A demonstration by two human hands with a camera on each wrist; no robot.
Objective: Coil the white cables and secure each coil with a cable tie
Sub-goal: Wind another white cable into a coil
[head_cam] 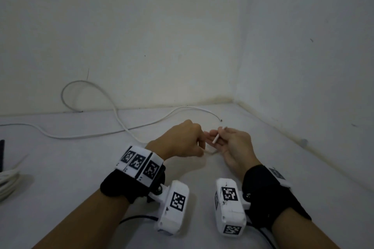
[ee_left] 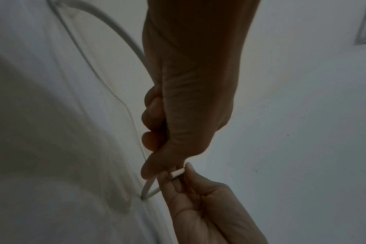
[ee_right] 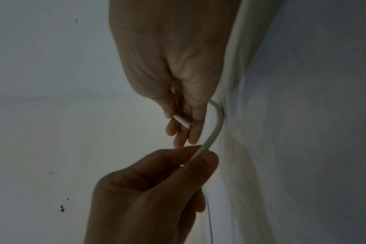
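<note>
A white cable (head_cam: pixel 85 81) runs from my left hand back across the table into a tall loop against the wall. My left hand (head_cam: pixel 199 143) pinches it between thumb and forefinger (ee_right: pixel 198 158). From there the cable makes a short U-bend (ee_right: pixel 217 122) down to the table and up into my right hand (head_cam: pixel 214 137). That hand holds the cable's cut end (head_cam: pixel 219 134) between thumb and fingers (ee_left: pixel 187 171), palm turned up. The two hands almost touch, a little above the table.
Another stretch of white cable (head_cam: pixel 89 137) lies across the table, its free end (head_cam: pixel 221 120) just beyond my hands. A finished white coil (head_cam: pixel 8 182) sits at the left edge beside a dark object (head_cam: pixel 2 153). Walls close the back and right.
</note>
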